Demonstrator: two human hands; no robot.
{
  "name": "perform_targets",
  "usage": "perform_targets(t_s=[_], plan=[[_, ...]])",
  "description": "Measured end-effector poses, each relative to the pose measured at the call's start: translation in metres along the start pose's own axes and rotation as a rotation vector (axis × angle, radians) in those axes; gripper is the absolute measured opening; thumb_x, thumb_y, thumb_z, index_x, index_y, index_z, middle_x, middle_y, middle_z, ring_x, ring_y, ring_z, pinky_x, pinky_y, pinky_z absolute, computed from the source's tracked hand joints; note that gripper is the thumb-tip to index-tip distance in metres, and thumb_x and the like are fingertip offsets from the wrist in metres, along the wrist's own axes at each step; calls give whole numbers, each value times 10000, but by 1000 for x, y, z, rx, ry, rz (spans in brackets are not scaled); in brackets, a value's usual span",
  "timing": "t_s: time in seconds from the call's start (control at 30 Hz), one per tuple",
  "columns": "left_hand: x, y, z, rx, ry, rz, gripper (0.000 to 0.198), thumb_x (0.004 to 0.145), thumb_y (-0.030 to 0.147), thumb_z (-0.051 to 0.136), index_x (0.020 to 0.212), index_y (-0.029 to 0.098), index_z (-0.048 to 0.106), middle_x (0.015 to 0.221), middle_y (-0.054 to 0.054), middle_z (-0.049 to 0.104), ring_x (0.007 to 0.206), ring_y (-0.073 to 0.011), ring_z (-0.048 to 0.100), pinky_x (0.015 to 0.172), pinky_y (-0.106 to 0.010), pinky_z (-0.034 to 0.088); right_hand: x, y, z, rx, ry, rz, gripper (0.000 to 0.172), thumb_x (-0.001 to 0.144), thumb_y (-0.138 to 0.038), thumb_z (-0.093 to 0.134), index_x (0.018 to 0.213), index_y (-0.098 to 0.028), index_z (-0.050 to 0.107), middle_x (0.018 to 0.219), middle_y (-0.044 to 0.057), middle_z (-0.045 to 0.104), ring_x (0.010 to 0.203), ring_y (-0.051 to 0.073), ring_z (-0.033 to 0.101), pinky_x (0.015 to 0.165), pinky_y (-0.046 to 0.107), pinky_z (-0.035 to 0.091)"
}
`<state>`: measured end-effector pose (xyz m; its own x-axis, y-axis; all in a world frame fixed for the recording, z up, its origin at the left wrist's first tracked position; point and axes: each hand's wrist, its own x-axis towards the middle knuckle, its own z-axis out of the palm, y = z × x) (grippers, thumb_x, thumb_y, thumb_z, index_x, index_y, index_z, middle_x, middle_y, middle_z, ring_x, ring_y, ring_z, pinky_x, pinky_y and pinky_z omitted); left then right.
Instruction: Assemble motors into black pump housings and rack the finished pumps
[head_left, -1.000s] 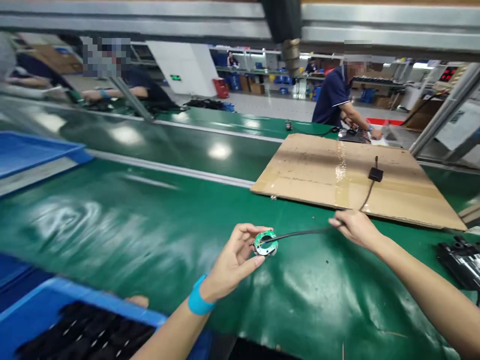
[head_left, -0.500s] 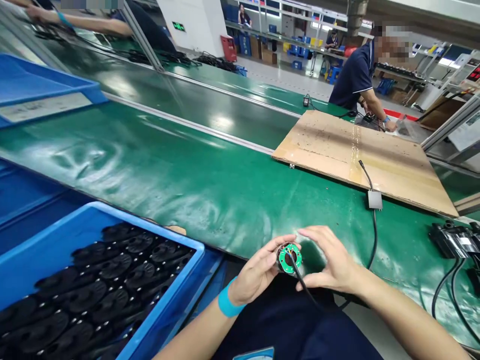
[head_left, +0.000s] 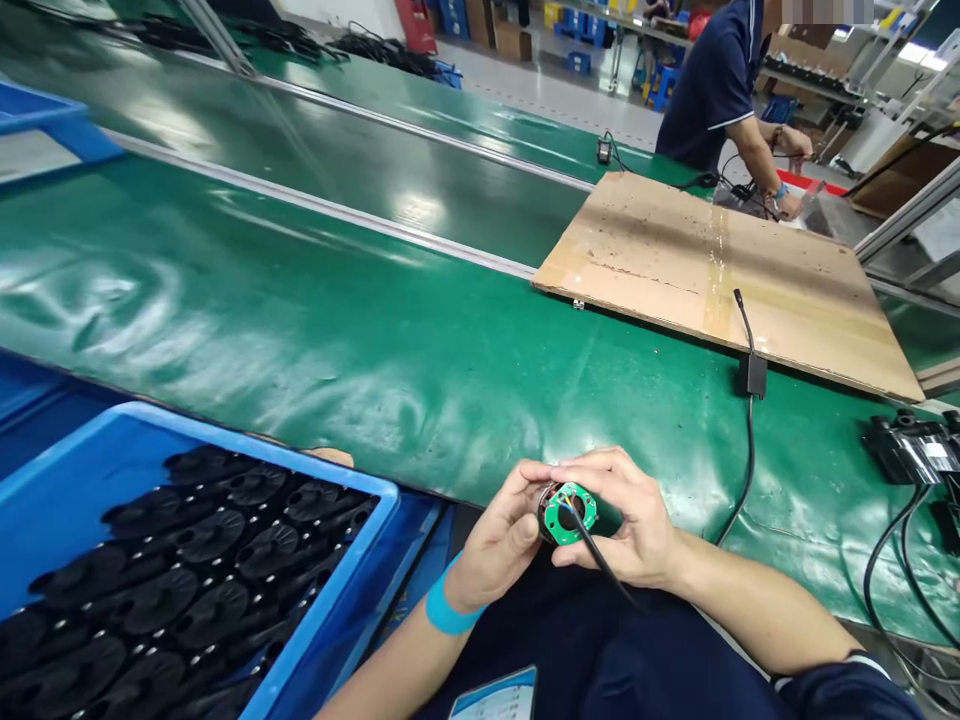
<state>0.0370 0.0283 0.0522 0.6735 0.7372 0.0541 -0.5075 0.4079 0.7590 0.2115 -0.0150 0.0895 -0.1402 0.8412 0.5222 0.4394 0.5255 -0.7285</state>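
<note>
Between my hands, over the table's near edge, is a round motor stator with a green ring-shaped circuit board (head_left: 559,532) on its face. Thin coloured wires meet the board near its centre hole, and a black cable (head_left: 606,572) runs from there toward my body. My left hand (head_left: 501,540), with a turquoise band at the wrist, is closed around the stator's left side. My right hand (head_left: 631,515) curls around the right side, fingers over the top edge and thumb below. The stator's back is hidden by the hands.
At lower left, a blue crate (head_left: 382,500) holds rows of black plastic parts (head_left: 214,535). A cardboard sheet (head_left: 660,240) lies on the green table (head_left: 322,330), with a small black box on a cable (head_left: 752,376) by its edge. Black units (head_left: 911,448) sit far right; a co-worker (head_left: 712,90) stands opposite.
My right hand has moved left and closed in on the stator, from an open pose beside it. The view has tilted down. The co-worker's far hand has risen.
</note>
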Motion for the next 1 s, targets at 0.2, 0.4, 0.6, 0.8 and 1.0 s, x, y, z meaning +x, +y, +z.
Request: perform_targets(t_s=[0.2, 0.4, 0.6, 0.8, 1.0], plan=[[5, -8, 1, 38, 79, -13, 431, 812, 553, 768, 1126, 269, 687, 1001, -30, 695, 881, -151, 635, 794, -231, 525, -3, 2, 0, 7, 78, 19, 614, 886, -574, 729, 1392, -247, 609, 1175, 115, 708, 1092, 240, 685, 962, 386, 574], [7, -16, 1, 44, 95, 56, 448, 819, 544, 767, 1160, 267, 679, 982, -33, 695, 846, -143, 642, 765, -226, 539, -3, 0, 0, 44, 146, 47, 578, 856, -473, 799, 1360, -239, 638, 1172, 111, 702, 1085, 226, 689, 938, 353, 586], [3, -19, 5, -4, 96, 115, 391, 878, 509, 718, 1193, 282, 680, 1022, -26, 699, 870, -111, 651, 794, -185, 534, 1, 3, 4, -119, 236, -107, 619, 841, -481, 811, 1359, -189, 641, 1082, 121, 731, 1003, 227, 710, 890, 344, 592], [5, -20, -4, -11, 47, 101, 368, 903, 504, 689, 1214, 309, 658, 1026, -5, 676, 872, -101, 631, 788, -176, 515, 6, 1, 7, -108, 226, -76, 595, 845, -531, 790, 1318, -189, 670, 1088, 121, 744, 1007, 222, 715, 886, 333, 598], [-19, -1, -13, 444, 99, 116, 499, 993, 560, 498, 1405, 277, 504, 1353, -112, 570, 1135, -222, 614, 992, -367, 498, -10, 0, 1, -185, 126, 27, 512, 858, -554, 769, 1253, -234, 705, 1072, 100, 746, 975, 252, 697, 868, 404, 569]])
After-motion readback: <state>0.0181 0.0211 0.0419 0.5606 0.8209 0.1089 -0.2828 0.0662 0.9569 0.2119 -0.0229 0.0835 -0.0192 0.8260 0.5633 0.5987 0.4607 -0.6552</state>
